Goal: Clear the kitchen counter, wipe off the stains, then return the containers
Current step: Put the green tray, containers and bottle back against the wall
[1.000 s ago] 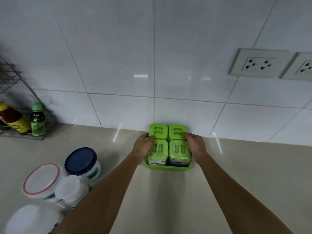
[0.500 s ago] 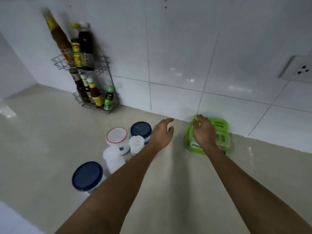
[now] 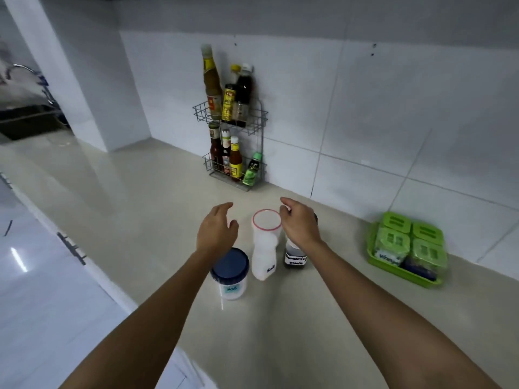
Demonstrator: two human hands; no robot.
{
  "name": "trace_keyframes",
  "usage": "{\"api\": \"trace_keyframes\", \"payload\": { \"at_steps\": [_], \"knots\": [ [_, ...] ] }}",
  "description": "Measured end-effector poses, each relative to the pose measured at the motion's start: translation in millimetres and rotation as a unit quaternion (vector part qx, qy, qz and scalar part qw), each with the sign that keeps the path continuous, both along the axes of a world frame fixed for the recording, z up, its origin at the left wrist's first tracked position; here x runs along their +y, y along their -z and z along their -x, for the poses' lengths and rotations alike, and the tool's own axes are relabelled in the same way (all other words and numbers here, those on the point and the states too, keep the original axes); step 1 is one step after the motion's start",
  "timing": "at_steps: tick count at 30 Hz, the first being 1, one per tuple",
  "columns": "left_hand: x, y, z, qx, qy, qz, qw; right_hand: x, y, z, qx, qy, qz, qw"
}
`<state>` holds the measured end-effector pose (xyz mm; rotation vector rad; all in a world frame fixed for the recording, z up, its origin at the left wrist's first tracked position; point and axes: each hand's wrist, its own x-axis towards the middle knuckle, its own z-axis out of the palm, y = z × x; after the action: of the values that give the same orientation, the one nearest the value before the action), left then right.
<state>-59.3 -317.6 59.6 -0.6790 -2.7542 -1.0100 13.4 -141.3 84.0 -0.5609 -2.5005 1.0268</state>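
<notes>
Since the counter [image 3: 134, 209] shows no stain in this view and the green tray [image 3: 393, 269], with its four green-lidded containers [image 3: 393, 240], already sits against the wall tiles on the right, the task looks to be in its last stage, the returning of containers. What seems left is the cluster of jars out in the middle of the counter, away from the wall: a red-rimmed jar [image 3: 266, 219], a white bottle marked "Salt" [image 3: 262, 263] just in front of it, a blue-lidded jar marked "MSG" [image 3: 230, 266] to the left, and a dark jar labelled seasoning sauce [image 3: 295, 256] to the right. The left hand [image 3: 217, 234] hovers over the gap between the blue-lidded jar and the red-rimmed jar, fingers spread and relaxed, holding nothing. The right hand [image 3: 300, 224] is over the top of the seasoning sauce jar with its fingers loosely bent beside the red rim; whether it has hold of that jar's lid or is only above it cannot be told, because the hand hides the lid. A wire rack [image 3: 234, 164] of sauce bottles hangs on the wall behind. A second ago both hands gripped the green tray at the wall; half a second ago the right hand lay on the tray's lids while the left reached toward the jars. Now the right hand has left the tray and joined the left at the cluster, and the view has swung left, putting the tray off to the side.
</notes>
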Motion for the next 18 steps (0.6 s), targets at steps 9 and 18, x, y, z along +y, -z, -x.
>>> {"api": "trace_keyframes", "payload": {
  "at_steps": [9,18],
  "knots": [
    [-41.8,49.2,-16.6,-0.223,0.113,0.119,0.961,4.8,7.7,65.5,-0.222,-0.101,-0.100,0.965],
    [-45.9,51.1,-7.0,-0.068,0.133,0.305,0.940,5.2,21.9,117.4,-0.364,-0.219,-0.276,0.862]
  ]
}}
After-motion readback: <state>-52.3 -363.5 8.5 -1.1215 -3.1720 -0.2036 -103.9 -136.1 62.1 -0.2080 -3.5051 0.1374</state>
